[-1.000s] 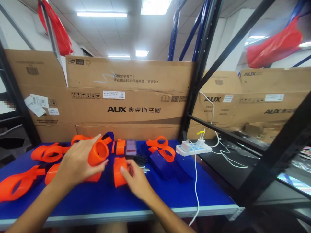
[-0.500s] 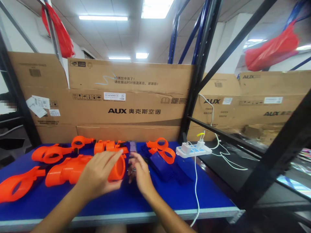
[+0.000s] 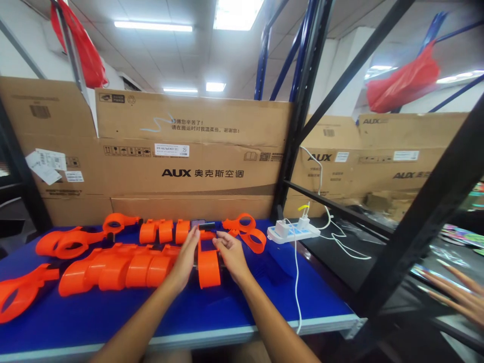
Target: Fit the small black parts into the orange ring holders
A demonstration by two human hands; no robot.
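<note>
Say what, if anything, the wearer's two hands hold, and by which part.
An orange ring-shaped piece is held between the left hand and right hand, by its narrower upper end, near the black part; exact fingertip contacts are unclear.

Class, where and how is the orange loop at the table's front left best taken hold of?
I'd pinch the orange loop by its narrow neck, from above and the near side. The neck is slimmer than the loop, and bare blue table lies in front, while orange parts sit behind and right.
</note>
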